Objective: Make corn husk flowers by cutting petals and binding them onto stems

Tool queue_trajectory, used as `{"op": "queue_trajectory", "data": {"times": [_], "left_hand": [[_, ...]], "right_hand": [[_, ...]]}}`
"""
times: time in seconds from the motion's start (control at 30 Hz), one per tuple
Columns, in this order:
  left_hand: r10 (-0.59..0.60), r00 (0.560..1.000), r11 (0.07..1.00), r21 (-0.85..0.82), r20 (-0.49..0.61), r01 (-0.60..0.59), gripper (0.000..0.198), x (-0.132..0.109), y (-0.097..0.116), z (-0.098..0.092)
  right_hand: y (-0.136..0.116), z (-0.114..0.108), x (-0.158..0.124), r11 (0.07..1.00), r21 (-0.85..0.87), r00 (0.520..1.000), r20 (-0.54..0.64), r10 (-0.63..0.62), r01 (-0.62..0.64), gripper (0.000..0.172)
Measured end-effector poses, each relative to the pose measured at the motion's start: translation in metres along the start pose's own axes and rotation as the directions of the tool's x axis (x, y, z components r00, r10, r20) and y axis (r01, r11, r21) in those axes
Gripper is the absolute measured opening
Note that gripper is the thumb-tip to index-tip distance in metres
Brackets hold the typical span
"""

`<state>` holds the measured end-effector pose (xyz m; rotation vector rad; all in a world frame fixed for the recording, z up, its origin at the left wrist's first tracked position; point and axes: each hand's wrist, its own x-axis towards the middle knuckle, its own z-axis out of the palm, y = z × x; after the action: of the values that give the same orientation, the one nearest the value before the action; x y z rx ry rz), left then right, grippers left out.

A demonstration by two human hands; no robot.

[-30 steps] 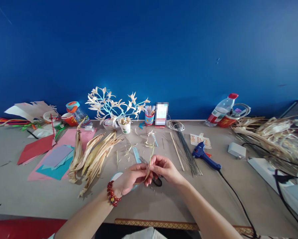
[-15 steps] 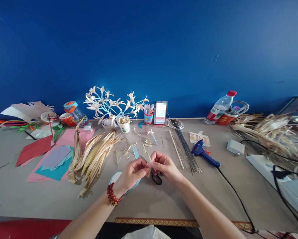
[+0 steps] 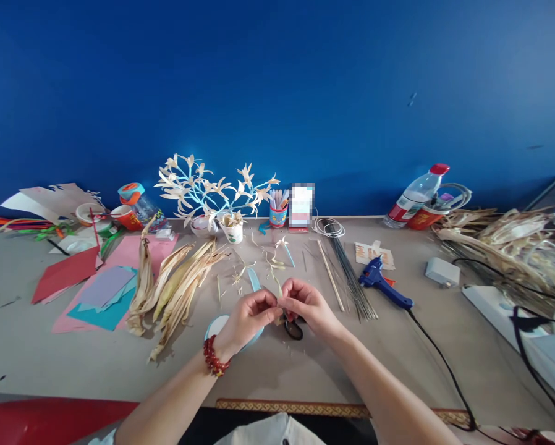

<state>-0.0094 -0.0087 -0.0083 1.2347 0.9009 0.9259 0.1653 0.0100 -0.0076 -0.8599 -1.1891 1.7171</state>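
Observation:
My left hand (image 3: 254, 315), with a red bead bracelet (image 3: 216, 356) on its wrist, pinches a narrow pale strip of corn husk (image 3: 278, 285) from the left. Opposite it, my right hand (image 3: 309, 307) closes thumb and fingers on the same strip. The fingertips meet over the table and cover the strip's lower part. Beneath my right hand a black scissors handle (image 3: 294, 330) shows; the rest is hidden. A round blue-and-white item (image 3: 211, 327) lies partly under my left hand. Beyond my fingers are thin husk scraps (image 3: 238, 272) and a small husk flower on a blue stem (image 3: 284, 245).
Dried husks (image 3: 185, 290) and coloured paper (image 3: 104, 309) lie to the left. Husk flowers (image 3: 222, 191) stand in a white cup (image 3: 233, 232) behind. Right are dark wires (image 3: 351, 278), a blue glue gun (image 3: 384, 287) with a cord, a bottle (image 3: 411, 201) and a power strip (image 3: 491, 315).
Both hands keep their pinch on the husk strip, with the fingertips slightly closer together and less of the strip showing. The whole view has shifted a little.

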Motion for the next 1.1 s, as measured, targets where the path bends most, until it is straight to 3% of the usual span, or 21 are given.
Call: {"op": "queue_trajectory", "data": {"times": [0.3, 0.4, 0.47, 0.53, 0.6, 0.67, 0.73, 0.83, 0.97, 1.03, 1.1], "left_hand": [[-0.022, 1.000, 0.996, -0.092, 0.017, 0.023, 0.029, 0.001, -0.009, -0.005], [-0.022, 1.000, 0.988, -0.152, -0.015, 0.020, 0.025, 0.001, -0.010, -0.008], [-0.021, 0.999, 0.980, -0.197, -0.045, 0.012, 0.024, 0.001, -0.009, -0.009], [-0.014, 0.996, 0.974, -0.228, -0.087, -0.006, 0.024, 0.002, -0.007, -0.012], [-0.001, 0.991, 0.970, -0.241, -0.135, -0.032, 0.024, 0.002, -0.005, -0.014], [0.007, 0.983, 0.968, -0.244, -0.183, -0.052, 0.025, 0.004, -0.004, -0.015], [0.016, 0.974, 0.971, -0.228, -0.227, -0.069, 0.026, 0.005, -0.004, -0.016], [0.054, 0.962, 0.989, -0.119, -0.269, -0.089, 0.025, 0.005, -0.002, -0.018], [0.134, 0.963, 0.981, 0.167, -0.236, -0.096, 0.016, -0.006, 0.015, -0.029], [0.204, 0.953, 0.894, 0.439, -0.223, -0.088, 0.009, -0.016, 0.025, -0.041], [0.309, 0.921, 0.666, 0.745, -0.239, -0.031, 0.008, -0.025, 0.030, -0.055]], "right_hand": [[0.007, -0.003, 0.001, 1.000, -0.019, 1.000, 0.000, 0.001, -0.001, 0.034], [0.007, -0.007, 0.003, 0.992, -0.123, 1.000, 0.009, -0.018, 0.019, 0.034], [0.004, -0.013, 0.005, 0.958, -0.283, 0.999, 0.004, -0.046, 0.045, 0.033], [0.000, -0.020, 0.006, 0.836, -0.546, 0.997, -0.013, -0.073, 0.054, 0.030], [-0.005, -0.025, 0.006, 0.585, -0.810, 0.996, -0.021, -0.085, 0.033, 0.027], [-0.009, -0.027, 0.004, 0.309, -0.951, 0.999, -0.009, -0.051, 0.007, 0.024], [-0.011, -0.027, 0.001, 0.142, -0.990, 1.000, -0.002, 0.009, -0.003, 0.022], [-0.011, -0.023, -0.001, 0.044, -0.999, 0.997, -0.008, 0.083, -0.011, 0.017], [-0.008, -0.022, -0.002, -0.008, -0.999, 0.993, -0.044, 0.112, -0.044, 0.013], [-0.007, -0.024, -0.002, -0.006, -0.999, 0.992, -0.043, 0.115, -0.042, 0.013], [-0.008, -0.026, -0.002, 0.009, -1.000, 0.993, -0.015, 0.118, -0.016, 0.013]]}}
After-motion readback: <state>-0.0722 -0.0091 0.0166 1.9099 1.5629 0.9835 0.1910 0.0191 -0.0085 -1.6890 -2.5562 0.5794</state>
